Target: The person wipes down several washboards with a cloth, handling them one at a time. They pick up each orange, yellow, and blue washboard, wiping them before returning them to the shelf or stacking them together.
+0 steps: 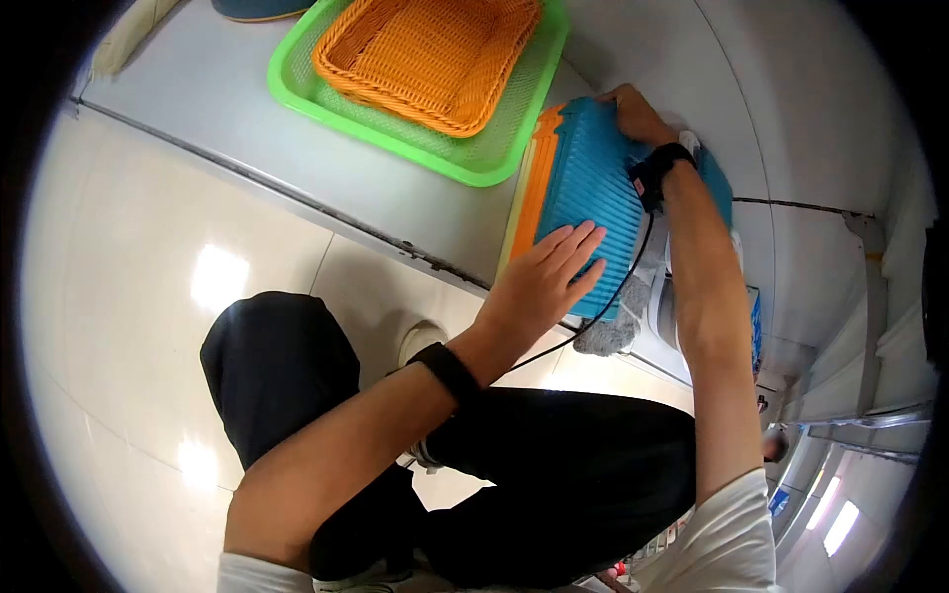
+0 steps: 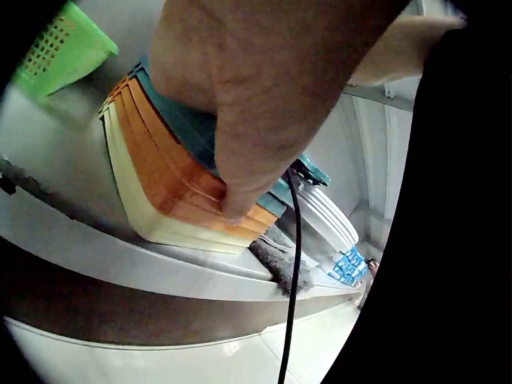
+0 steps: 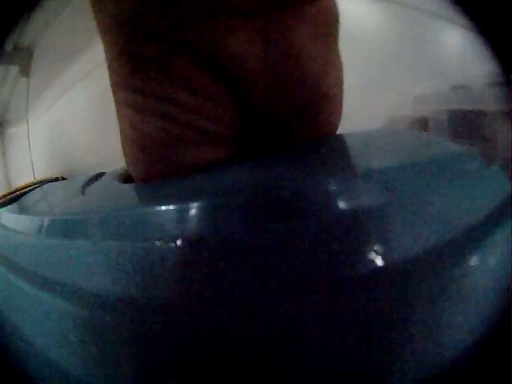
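Observation:
A stack of nested plastic baskets stands on the grey shelf (image 1: 198, 109), a blue ribbed basket (image 1: 578, 188) over orange ones (image 1: 539, 188) and cream ones (image 2: 132, 184). My left hand (image 1: 539, 282) lies with straight fingers on the blue ribbed side. In the left wrist view its thumb (image 2: 232, 204) rests along the orange layers. At the far end of the stack, my right hand (image 1: 643, 119) grips the blue basket's edge with bent fingers. In the right wrist view the blue rim (image 3: 256, 192) hides those fingertips.
An orange wicker basket (image 1: 425, 59) sits inside a green plastic basket (image 1: 395, 128) to the left. White stacked containers (image 2: 332, 220), a grey fluffy thing (image 1: 613, 326) and a blue-and-white package (image 2: 348, 266) are beside the stack. A black cable (image 1: 554, 346) crosses below it.

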Demonstrator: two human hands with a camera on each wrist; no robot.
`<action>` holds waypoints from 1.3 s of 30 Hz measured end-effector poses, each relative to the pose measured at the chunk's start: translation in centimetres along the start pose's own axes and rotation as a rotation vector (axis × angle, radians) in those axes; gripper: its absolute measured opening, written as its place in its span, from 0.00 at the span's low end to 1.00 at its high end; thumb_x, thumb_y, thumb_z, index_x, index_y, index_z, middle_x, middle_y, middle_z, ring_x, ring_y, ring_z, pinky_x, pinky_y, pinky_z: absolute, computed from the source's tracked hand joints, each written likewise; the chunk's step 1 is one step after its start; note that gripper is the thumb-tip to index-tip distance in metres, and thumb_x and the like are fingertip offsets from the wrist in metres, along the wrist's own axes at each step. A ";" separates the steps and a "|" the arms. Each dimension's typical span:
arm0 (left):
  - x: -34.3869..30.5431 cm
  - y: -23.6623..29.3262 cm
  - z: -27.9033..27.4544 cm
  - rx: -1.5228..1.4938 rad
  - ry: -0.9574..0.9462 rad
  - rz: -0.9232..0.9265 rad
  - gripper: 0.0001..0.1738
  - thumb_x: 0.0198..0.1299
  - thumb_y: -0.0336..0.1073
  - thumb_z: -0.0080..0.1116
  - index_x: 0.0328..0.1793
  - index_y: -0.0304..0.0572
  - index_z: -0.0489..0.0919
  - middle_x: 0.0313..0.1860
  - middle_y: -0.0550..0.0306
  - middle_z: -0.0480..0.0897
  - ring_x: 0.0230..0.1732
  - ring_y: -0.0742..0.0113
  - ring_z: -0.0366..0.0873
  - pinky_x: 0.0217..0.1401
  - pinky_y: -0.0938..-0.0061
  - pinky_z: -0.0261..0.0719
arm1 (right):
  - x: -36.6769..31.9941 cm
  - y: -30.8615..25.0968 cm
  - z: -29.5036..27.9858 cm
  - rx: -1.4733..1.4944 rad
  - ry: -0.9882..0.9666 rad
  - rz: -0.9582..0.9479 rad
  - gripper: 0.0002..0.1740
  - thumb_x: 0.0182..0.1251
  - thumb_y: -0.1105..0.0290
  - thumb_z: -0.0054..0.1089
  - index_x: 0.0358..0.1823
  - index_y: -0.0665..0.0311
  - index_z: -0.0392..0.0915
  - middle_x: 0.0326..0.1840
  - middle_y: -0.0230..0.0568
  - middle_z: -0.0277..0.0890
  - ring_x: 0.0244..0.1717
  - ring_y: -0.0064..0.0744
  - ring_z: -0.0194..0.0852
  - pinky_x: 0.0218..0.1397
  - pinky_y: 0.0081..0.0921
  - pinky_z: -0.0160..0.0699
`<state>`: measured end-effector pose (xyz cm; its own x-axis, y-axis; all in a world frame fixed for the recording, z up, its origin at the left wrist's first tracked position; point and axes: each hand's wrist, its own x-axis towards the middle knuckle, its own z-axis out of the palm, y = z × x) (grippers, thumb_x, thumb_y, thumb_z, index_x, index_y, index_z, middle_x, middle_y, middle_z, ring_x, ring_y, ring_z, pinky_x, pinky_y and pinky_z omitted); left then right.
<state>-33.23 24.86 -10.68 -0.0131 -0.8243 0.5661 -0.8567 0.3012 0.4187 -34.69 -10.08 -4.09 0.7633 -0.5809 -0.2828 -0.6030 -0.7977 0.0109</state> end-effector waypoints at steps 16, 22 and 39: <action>-0.1 -0.1 0.3 0.049 -0.036 0.057 0.30 0.67 0.37 0.59 0.76 0.45 0.74 0.83 0.46 0.65 0.83 0.52 0.61 0.86 0.58 0.58 | -0.2 0.3 0.6 0.035 0.046 -0.037 0.26 0.56 0.90 0.53 0.53 0.67 0.90 0.58 0.67 0.83 0.59 0.60 0.83 0.68 0.41 0.79; 0.7 -2.8 -0.1 0.012 -0.054 0.128 0.31 0.66 0.37 0.60 0.77 0.49 0.73 0.83 0.51 0.65 0.83 0.56 0.60 0.87 0.57 0.56 | -0.9 0.8 -0.3 -0.052 0.073 0.075 0.25 0.58 0.87 0.56 0.58 0.69 0.85 0.67 0.64 0.76 0.68 0.62 0.75 0.73 0.47 0.74; 1.5 -2.4 -1.1 0.015 -0.081 0.008 0.29 0.67 0.36 0.58 0.76 0.45 0.74 0.82 0.51 0.68 0.83 0.57 0.62 0.87 0.51 0.54 | -5.2 3.7 -5.0 0.301 0.030 0.045 0.36 0.70 0.64 0.63 0.79 0.66 0.67 0.77 0.63 0.67 0.75 0.58 0.68 0.77 0.46 0.70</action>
<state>-30.67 23.40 -10.02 -0.0612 -0.8579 0.5101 -0.8639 0.3015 0.4034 -39.77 -10.85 2.20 0.7382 -0.6226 -0.2596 -0.6744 -0.6899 -0.2633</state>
